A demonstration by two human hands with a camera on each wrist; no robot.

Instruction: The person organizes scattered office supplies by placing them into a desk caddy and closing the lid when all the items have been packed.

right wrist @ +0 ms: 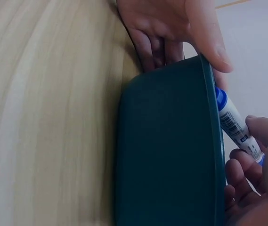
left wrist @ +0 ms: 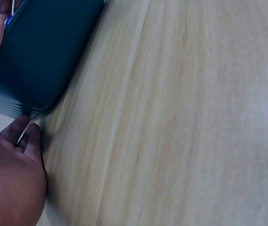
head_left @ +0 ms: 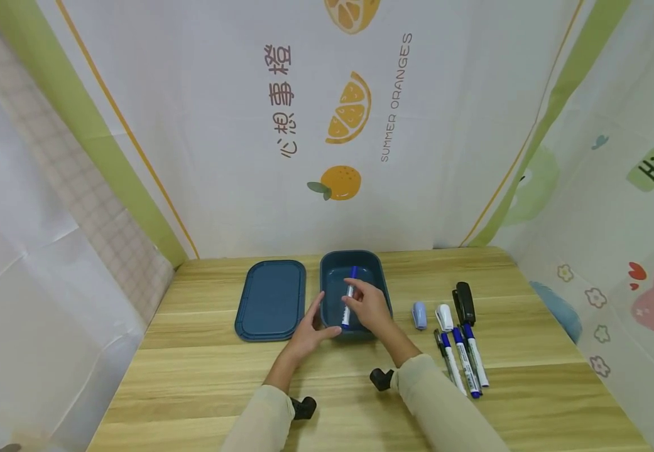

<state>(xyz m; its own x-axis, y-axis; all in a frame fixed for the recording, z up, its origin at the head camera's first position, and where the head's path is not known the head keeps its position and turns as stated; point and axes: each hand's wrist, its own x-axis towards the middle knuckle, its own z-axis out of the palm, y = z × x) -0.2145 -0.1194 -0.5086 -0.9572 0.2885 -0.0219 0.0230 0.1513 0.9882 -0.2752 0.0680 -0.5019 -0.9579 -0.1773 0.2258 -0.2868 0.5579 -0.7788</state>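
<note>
In the head view a dark blue open box [head_left: 384,282] stands at the middle of the table's far side. My right hand [head_left: 370,306] pinches a white marker with a blue cap [head_left: 350,292] over the box, its length pointing away from me. The right wrist view shows the thumb and curled fingers on the marker [right wrist: 237,126] by the box rim [right wrist: 212,108]. My left hand [head_left: 306,336] touches the box's near left corner, thumb along the rim and fingers straight against the side wall. In the left wrist view its fingertips [left wrist: 23,123] meet the box's ribbed lower end.
A matching blue lid [head_left: 272,298] lies left of the box. To the right are a light blue small object [head_left: 419,315], a white one [head_left: 444,317], a black stapler [head_left: 465,304], and several pens and markers [head_left: 465,361] side by side. A printed curtain [head_left: 219,157] hangs behind the table.
</note>
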